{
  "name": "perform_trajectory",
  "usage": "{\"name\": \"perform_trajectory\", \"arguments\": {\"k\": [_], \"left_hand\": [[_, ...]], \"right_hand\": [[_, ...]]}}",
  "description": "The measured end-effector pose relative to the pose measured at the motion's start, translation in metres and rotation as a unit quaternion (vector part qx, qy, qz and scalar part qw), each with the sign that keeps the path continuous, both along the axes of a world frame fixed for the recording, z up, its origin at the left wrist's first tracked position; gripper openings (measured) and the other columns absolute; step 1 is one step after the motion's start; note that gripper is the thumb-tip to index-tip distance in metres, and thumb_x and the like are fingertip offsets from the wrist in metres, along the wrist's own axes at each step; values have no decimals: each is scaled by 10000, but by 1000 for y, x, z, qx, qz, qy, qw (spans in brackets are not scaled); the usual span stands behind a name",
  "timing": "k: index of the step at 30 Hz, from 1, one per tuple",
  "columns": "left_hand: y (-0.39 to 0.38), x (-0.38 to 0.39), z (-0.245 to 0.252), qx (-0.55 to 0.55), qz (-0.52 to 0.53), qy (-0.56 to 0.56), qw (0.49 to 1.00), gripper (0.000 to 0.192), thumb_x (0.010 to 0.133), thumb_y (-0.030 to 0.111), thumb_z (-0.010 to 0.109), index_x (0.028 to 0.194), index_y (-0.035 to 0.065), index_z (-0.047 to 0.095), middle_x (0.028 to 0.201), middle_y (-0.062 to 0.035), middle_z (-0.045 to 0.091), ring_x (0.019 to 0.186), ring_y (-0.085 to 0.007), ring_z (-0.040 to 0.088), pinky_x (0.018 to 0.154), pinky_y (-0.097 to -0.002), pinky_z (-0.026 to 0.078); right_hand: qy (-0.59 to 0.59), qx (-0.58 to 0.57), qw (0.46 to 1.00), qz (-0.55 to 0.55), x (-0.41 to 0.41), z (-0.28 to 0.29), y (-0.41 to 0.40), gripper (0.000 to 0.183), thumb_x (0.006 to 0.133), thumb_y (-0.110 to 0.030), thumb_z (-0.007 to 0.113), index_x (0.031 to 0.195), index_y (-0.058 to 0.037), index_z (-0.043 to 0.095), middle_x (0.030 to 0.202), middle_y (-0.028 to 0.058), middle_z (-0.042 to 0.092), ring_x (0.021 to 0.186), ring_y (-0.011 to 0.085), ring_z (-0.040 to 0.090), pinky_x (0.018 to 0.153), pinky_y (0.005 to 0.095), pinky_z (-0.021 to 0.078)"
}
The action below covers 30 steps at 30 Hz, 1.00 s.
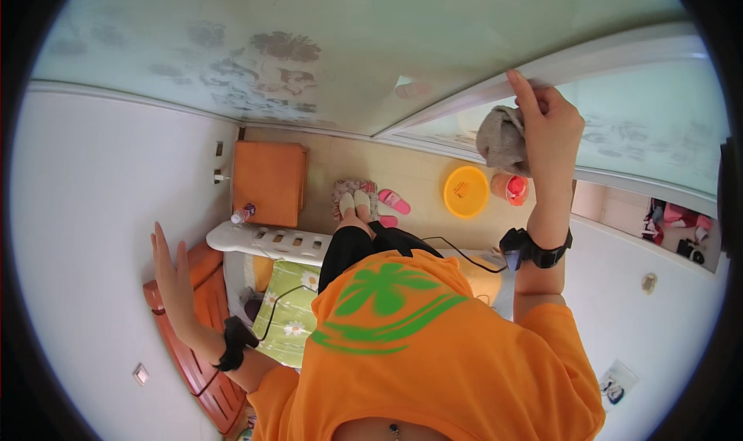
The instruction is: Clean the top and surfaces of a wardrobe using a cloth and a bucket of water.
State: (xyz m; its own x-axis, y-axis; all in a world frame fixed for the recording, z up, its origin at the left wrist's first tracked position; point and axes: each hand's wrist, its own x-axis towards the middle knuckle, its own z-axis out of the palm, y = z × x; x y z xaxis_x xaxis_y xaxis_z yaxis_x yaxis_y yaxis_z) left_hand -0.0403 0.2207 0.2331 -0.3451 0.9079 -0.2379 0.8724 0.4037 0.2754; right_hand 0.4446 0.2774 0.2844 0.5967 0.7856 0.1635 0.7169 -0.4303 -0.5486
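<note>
My right hand [548, 118] is raised at the white frame [603, 55] of a sliding glass door, its fingertips at the frame's edge. A crumpled grey cloth [502, 139] hangs from that hand, held in its curled fingers. On the other side, my left hand [174, 284] is raised near the white wall, fingers extended and holding nothing. In front of me stands a frosted glass panel [360, 40] with a floral pattern. Both wrists wear black straps with devices and cables.
An orange-brown wooden cabinet [270, 179] stands by the left wall, near a bottle [244, 213]. Pink slippers [394, 202], a yellow basin [466, 191] and a pinkish bucket [511, 188] are on the floor. A bed with a wooden headboard [200, 330] and green bedding [290, 319] lies close by.
</note>
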Motion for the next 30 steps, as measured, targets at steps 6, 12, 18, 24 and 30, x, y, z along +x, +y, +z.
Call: {"name": "perform_trajectory", "arguments": {"k": [6, 12, 18, 24, 30], "left_hand": [[15, 1, -27, -34, -40, -62, 997, 536, 993, 235, 458, 1486, 119, 282, 1500, -185, 327, 1420, -321, 249, 1107, -435, 303], [6, -35, -67, -72, -72, -30, 994, 527, 989, 237, 461, 1477, 119, 298, 1489, -201, 334, 1405, -338, 272, 1103, -437, 303], [3, -32, -90, -84, -50, -67, 993, 544, 976, 217, 484, 1476, 115, 295, 1492, -180, 338, 1397, -350, 280, 1106, -436, 299], [-55, -54, -129, -78, -16, -110, 991, 525, 972, 201, 487, 1463, 111, 327, 1500, -146, 343, 1399, -343, 278, 1121, -412, 275], [-110, -37, -151, -41, 56, -44, 997, 530, 973, 197, 481, 1464, 85, 315, 1488, -155, 355, 1394, -335, 292, 1128, -411, 262]], "right_hand": [[-41, -29, 999, -19, -4, 2, 0, 490, 836, -438, 689, 876, 50, 701, 674, 140, 659, 596, 201, 605, 609, 307, 478], [-62, -15, 997, -38, -9, -2, -3, 481, 848, -451, 674, 875, 28, 710, 686, 110, 662, 620, 180, 591, 634, 302, 470], [-99, 27, 994, -42, -16, -13, -7, 473, 888, -444, 637, 831, 22, 700, 654, 86, 643, 600, 131, 542, 602, 283, 442], [-30, -20, 994, 99, -40, -64, -35, 384, 960, -303, 560, 756, 14, 636, 591, 65, 584, 548, 86, 510, 551, 266, 428], [-1, -23, 977, 212, -48, -168, -17, 320, 957, -238, 545, 760, 5, 609, 600, 98, 607, 494, 155, 531, 528, 288, 432]]}}
